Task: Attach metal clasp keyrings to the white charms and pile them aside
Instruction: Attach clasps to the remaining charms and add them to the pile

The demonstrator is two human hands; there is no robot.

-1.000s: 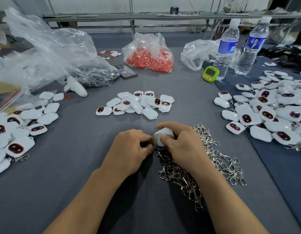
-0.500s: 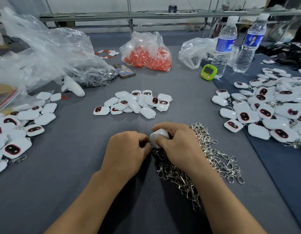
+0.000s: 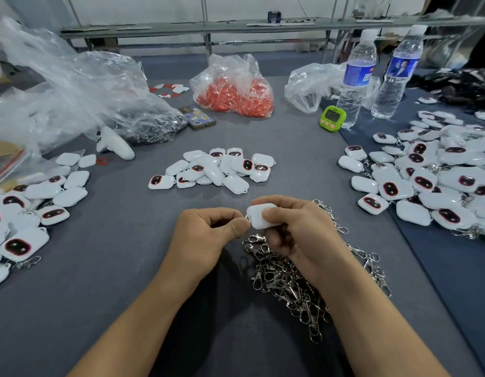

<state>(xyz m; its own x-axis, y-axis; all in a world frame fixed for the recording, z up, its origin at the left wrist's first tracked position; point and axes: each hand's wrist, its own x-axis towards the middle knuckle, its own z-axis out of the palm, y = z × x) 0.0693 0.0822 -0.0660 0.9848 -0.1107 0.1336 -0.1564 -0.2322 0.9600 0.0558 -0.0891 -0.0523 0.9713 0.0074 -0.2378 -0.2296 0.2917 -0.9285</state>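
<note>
Currently a white charm (image 3: 260, 217) is held just above the clasp keyring heap (image 3: 287, 281), the right hand (image 3: 298, 240) grip curled round it, the left hand (image 3: 206, 238) grip pinching its loop corner. Attachment is judged underway; next, a clasp, unseen here, must be hooked through.

1. Two bottles (image 3: 357, 77) (image 3: 399, 69) on my desk (image 3: 127, 268).
2. One green timer (image 3: 332, 118).
3. One phone (image 3: 199, 117).
4. One white controller (image 3: 114, 144).
5. Three plastic bags (image 3: 72, 91) (image 3: 233, 85) (image 3: 312, 83).
6. Three charm piles (image 3: 54, 213) (image 3: 235, 183) (image 3: 391, 189), too many to count.
7. One charm (image 3: 259, 217) in my fingers (image 3: 279, 200).
8. One clasp heap (image 3: 284, 281).
</note>
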